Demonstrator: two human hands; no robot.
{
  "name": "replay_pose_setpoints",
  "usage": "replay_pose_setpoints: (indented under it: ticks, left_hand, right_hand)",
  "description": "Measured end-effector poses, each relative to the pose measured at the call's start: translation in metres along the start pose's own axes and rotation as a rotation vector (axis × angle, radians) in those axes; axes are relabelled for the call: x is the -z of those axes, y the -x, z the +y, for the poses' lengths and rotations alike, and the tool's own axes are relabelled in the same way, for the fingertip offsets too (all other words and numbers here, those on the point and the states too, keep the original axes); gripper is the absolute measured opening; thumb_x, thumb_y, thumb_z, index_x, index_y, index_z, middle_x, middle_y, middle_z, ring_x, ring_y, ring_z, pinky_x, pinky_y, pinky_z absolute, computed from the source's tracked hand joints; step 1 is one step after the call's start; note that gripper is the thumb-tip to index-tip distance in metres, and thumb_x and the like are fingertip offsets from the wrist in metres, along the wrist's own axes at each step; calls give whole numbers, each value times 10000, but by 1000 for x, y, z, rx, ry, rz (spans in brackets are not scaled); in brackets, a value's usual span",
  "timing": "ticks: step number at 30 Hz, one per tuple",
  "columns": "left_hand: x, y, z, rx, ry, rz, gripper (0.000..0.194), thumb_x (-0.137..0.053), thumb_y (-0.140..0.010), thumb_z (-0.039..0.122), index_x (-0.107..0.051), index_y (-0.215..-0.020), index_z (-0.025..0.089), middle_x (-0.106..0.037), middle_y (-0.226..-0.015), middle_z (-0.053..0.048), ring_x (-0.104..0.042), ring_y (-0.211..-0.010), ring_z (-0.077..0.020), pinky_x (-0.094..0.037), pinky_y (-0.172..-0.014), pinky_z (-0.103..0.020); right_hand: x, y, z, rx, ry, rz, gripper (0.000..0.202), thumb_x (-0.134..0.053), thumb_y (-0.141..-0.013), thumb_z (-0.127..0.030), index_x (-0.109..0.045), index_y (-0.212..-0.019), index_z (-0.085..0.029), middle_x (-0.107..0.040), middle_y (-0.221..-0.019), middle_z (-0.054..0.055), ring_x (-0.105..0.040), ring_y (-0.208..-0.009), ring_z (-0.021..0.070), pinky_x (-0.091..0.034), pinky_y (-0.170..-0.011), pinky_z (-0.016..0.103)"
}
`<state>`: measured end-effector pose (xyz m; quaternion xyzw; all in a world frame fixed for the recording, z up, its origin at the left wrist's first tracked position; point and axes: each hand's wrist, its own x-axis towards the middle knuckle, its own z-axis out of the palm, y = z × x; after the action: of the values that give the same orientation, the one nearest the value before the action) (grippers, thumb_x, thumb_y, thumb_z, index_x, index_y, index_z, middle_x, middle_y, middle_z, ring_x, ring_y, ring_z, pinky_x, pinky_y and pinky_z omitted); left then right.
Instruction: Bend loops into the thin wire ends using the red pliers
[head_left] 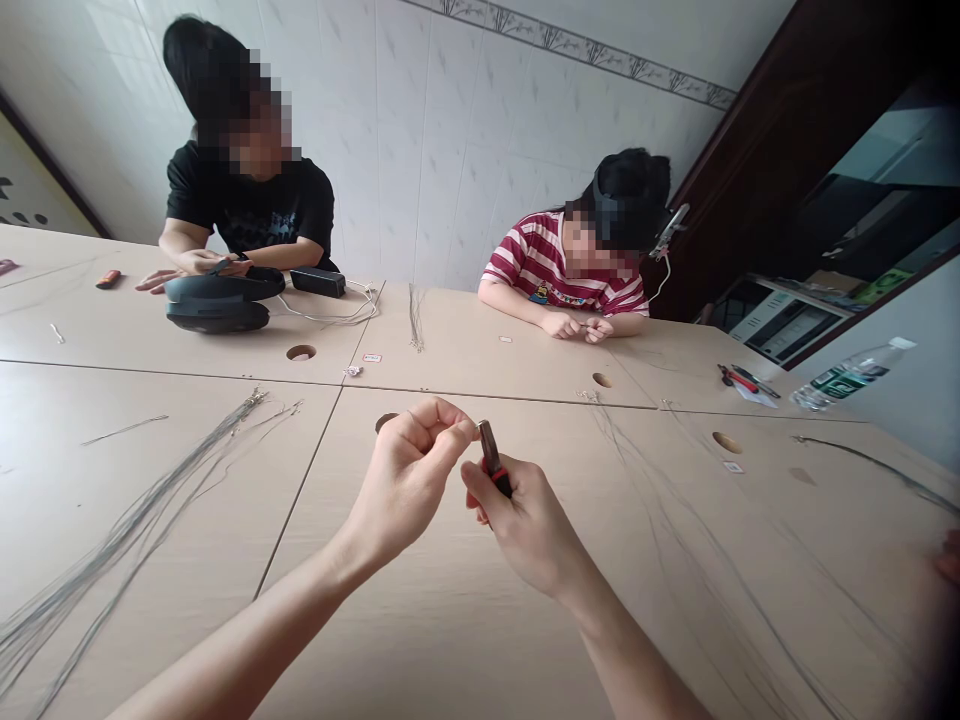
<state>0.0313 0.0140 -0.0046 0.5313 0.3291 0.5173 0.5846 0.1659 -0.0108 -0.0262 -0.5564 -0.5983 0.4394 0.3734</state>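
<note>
My right hand [529,520] is wrapped around a pair of pliers [490,446] with red and black handles, its metal jaws pointing up and away from me. Close against the jaws, my left hand [412,470] is closed in a pinch. A tiny shiny piece shows between the left fingertips and the jaws, too small to name. To the left lies a bundle of thin grey wires [187,450] with small metallic ends. More thin wires [675,520] stretch across the table on the right.
Across the table [420,620] sit one person in black [247,210] and one in a striped shirt [562,255]. A dark headset-like case [217,300], a black box [318,282], red-handled tools [742,380] and a water bottle [851,375] stand or lie there. The tabletop has round holes.
</note>
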Motion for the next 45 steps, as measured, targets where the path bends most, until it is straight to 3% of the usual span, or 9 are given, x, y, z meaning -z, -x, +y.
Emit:
replay_pose_setpoints:
  ticks: [17,31,39,45]
  left_hand:
    - [-1,0,1,15,27,1,181,-532,-890,167,-539,-709,180,-531,-463,93,-471,-362,-16,-309,-378,-122]
    - [1,1,3,-2,-88,11,194,-527,-881,169,-533,-688,179,-522,-477,84,-458,-360,-26,-294,-363,-140]
    - [1,2,3,-17,-162,15,199,-502,-899,172,-526,-701,185,-563,-494,67,-498,-362,-52,-354,-366,-156]
    - [2,3,-2,10,-123,-31,189,-533,-933,290,-544,-770,193,-666,-605,10,-629,-476,-130,-507,-465,-234]
  right_hand:
    - [-1,2,-2,-2,4,-14,412,-483,-917,-506,-455,-637,-205,-427,-563,-34,-390,-522,111,-313,-487,242]
    - [1,1,0,-25,4,-16,404,-491,-919,-482,-450,-630,-203,-447,-567,-33,-387,-506,104,-310,-472,238]
    - [1,2,-3,-49,-39,-48,416,-504,-907,-490,-461,-611,-201,-394,-515,-51,-364,-476,101,-294,-471,248]
    - [3,0,0,-55,-102,-64,428,-504,-915,-481,-467,-597,-196,-430,-498,-45,-400,-478,103,-343,-510,259]
